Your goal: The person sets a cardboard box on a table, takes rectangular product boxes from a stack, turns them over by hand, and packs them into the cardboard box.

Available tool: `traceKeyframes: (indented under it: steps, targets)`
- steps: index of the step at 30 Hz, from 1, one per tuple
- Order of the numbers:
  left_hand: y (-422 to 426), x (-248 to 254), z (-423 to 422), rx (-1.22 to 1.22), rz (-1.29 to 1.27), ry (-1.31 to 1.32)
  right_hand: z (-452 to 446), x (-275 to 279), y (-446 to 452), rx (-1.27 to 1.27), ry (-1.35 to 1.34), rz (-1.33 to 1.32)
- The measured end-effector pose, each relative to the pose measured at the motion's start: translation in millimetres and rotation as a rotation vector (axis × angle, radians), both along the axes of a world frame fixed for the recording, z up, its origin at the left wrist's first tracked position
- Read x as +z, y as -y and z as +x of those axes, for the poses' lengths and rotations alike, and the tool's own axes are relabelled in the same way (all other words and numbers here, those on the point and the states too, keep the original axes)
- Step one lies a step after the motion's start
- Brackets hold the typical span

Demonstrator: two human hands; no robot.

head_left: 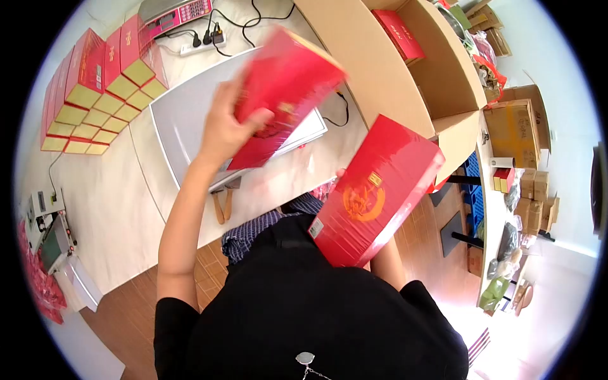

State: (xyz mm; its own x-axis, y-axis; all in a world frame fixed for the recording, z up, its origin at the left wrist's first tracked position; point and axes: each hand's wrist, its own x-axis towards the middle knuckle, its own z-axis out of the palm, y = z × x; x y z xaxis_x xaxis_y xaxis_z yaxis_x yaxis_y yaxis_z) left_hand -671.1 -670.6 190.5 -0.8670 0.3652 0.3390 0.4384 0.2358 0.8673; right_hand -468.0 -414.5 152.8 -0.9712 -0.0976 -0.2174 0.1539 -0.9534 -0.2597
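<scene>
A plastic-wrapped red box (285,88) is tilted above the grey and white tray on the table, slightly blurred. My left hand (229,123) grips its near side, thumb on its face. Against the front of my body, on the right, leans another wrapped red box (377,193) with a gold round emblem. My right hand (341,172) is mostly hidden behind that second box; only a fingertip shows at its left edge, with the forearm below. Red boxes with yellow ends (85,79) are stacked at the table's upper left.
An open cardboard carton (443,69) with a red box (398,35) inside stands at the upper right. A power strip (202,45) with black cables lies behind the tray (168,126). Wooden-handled tools (223,204) lie at the table's front edge. Shelves with cartons (513,133) stand far right.
</scene>
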Motion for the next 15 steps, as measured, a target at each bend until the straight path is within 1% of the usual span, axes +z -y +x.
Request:
traceKeyframes:
  steps: [1,3,5,6,7,9,10,15]
  targets:
    - [-10.3,5.6,-5.4,-0.078,-0.246,-0.240,3.5,-21.5,-5.3,0.001,-0.140,-0.048]
    - [-36.9,-5.5,-11.7,-0.346,-0.355,-0.343,2.6,-18.3,-11.4,0.001,-0.136,-0.098]
    - [-59.3,-19.7,-8.4,-0.438,-0.494,-0.571,9.9,-18.0,-16.9,-0.044,-0.116,-0.092]
    - [-66.9,-26.6,-8.1,-0.524,-0.550,-0.568,13.8,-18.2,-19.1,-0.081,-0.091,-0.082]
    - [-73.3,-30.2,-7.1,-0.532,-0.549,-0.570,17.4,-16.6,-20.7,-0.108,-0.078,-0.073]
    - [-81.0,-38.2,-4.9,-0.608,-0.664,-0.559,21.6,-12.0,-21.3,-0.133,-0.055,-0.070]
    - [-81.1,-36.5,-5.9,-0.605,-0.690,-0.557,22.8,-9.3,-21.4,-0.137,-0.042,-0.073]
    - [-75.5,-35.8,-12.8,-0.629,-0.658,-0.465,20.4,1.8,-22.7,-0.140,-0.005,-0.081]
